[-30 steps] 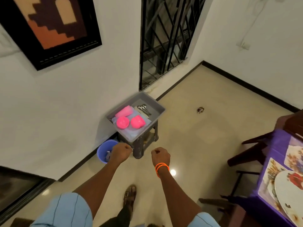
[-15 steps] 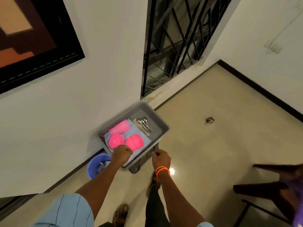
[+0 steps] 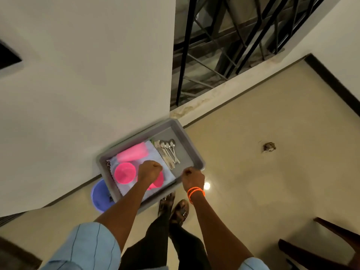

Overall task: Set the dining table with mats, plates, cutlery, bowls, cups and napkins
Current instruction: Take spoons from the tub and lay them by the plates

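- A grey tray (image 3: 191, 151) sits against the white wall (image 3: 87, 75), near the barred window (image 3: 233, 39).
- Inside the tray lies a pale cloth (image 3: 153, 152), spread over the left and middle part of the tray floor.
- On the cloth, at the far side, a pink cup (image 3: 132, 153) lies on its side.
- Just in front of the cup a pink bowl (image 3: 124, 173) stands mouth up.
- A second pink bowl (image 3: 158, 182) lies to its right, mostly hidden by the left arm.
- Spoons (image 3: 168, 151) lie in a bunch at the right edge of the cloth, bowls pointing to the far side, handles toward the person.
- The left hand (image 3: 149, 171) is over the tray, above the second bowl, fingers curled into a fist; nothing shows in its grip.
- The right hand (image 3: 192, 177) is at the tray's near right rim, fingers curled too; whether it touches the rim I cannot tell. Nothing shows in its grip.
- An orange band (image 3: 195, 192) circles the right wrist.
- A blue bucket (image 3: 100, 195) stands on the floor (image 3: 263, 191) under the tray's left corner, partly hidden by it.
- Sandalled feet (image 3: 178, 208) show below the tray.
- A small bit of debris (image 3: 269, 147) lies on the floor, well to the right of the tray.
- A dark chair (image 3: 321, 250) edge shows at the lower right.
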